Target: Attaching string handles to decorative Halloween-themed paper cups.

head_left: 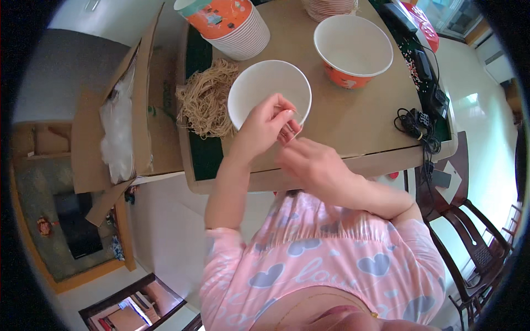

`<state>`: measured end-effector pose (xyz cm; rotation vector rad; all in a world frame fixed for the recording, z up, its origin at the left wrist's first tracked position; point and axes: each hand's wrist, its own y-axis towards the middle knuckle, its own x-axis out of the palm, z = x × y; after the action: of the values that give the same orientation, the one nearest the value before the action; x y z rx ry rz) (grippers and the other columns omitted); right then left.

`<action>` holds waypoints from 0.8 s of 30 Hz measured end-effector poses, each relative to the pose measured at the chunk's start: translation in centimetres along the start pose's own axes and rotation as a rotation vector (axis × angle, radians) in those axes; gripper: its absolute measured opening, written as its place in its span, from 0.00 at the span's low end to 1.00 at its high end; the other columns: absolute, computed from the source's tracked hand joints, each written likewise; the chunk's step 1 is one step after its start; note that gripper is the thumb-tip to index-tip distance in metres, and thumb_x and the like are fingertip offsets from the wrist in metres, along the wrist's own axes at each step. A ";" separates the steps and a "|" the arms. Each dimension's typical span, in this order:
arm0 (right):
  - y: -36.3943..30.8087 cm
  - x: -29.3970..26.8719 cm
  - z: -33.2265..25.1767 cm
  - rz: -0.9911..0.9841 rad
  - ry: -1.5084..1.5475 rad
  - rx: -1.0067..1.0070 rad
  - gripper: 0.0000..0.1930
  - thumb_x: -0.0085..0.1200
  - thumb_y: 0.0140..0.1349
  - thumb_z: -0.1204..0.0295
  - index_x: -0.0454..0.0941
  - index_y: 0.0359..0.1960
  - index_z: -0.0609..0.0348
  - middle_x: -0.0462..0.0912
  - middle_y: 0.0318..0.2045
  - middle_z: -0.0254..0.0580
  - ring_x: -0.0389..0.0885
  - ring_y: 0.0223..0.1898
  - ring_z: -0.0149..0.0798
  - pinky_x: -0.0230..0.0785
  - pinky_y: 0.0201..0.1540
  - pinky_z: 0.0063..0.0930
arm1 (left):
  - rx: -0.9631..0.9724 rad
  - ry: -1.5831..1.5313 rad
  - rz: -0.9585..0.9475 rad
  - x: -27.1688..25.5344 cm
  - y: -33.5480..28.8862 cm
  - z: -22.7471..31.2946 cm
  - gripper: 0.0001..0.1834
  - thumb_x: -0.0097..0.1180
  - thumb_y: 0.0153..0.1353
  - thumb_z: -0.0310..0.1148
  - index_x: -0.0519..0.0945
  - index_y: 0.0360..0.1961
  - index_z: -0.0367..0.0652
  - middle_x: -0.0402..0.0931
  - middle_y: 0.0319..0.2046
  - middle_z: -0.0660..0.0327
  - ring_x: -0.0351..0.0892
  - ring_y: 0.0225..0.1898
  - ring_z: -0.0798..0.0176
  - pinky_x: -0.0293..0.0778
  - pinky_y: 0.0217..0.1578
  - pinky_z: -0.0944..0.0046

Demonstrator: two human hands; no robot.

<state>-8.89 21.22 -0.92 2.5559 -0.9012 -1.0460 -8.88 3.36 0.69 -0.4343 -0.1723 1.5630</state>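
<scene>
My left hand is over the near rim of a white-lined paper tub, its fingers curled and pinched on a thin pale string. Just below and to the right, my right hand is closed with its fingertips at the same string, slightly blurred by motion. Beside the tub on the left lies a loose heap of beige string. To the right stands a second paper tub, white inside and orange outside.
A tall stack of orange paper tubs stands at the far left of the cardboard-covered table, with another stack at the far edge. Black cables lie along the right side. An open cardboard box holding white plastic adjoins the left.
</scene>
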 end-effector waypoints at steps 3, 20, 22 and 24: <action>1.9 0.0 -0.7 -0.101 -0.178 -0.162 0.09 0.55 0.54 0.79 0.75 0.38 0.58 0.75 0.32 0.42 0.76 0.34 0.48 0.71 0.36 0.36 | -0.140 -0.169 -0.131 -0.2 1.0 0.3 0.07 0.46 0.66 0.30 0.70 0.43 0.41 0.80 0.32 0.58 0.77 0.26 0.70 0.72 0.26 0.73; 4.3 -3.4 5.2 -0.075 0.026 0.397 0.05 0.59 0.57 0.76 0.76 0.32 0.64 0.79 0.24 0.37 0.74 0.23 0.30 0.67 0.30 0.25 | 0.140 -0.378 0.111 0.5 -0.6 -2.6 0.04 0.48 0.66 0.25 0.72 0.40 0.40 0.69 0.22 0.68 0.65 0.21 0.77 0.61 0.21 0.74; 4.3 -3.3 5.1 -0.075 0.087 0.435 0.05 0.59 0.57 0.76 0.77 0.33 0.63 0.79 0.24 0.36 0.72 0.24 0.28 0.66 0.30 0.23 | 0.145 -0.404 0.126 0.4 -0.3 -3.0 0.04 0.48 0.65 0.25 0.72 0.40 0.39 0.69 0.22 0.68 0.66 0.22 0.77 0.63 0.22 0.74; 4.1 -3.2 5.2 -0.029 0.100 0.400 0.04 0.59 0.58 0.76 0.77 0.33 0.63 0.77 0.23 0.34 0.70 0.25 0.25 0.64 0.30 0.21 | 0.231 -0.202 0.121 0.4 0.0 -3.4 0.05 0.50 0.63 0.24 0.74 0.39 0.37 0.69 0.22 0.66 0.70 0.24 0.75 0.67 0.25 0.73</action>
<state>-16.13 20.06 -1.15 2.9193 -1.1484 -0.8004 -7.61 3.22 -2.52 -0.1065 -0.1198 1.7222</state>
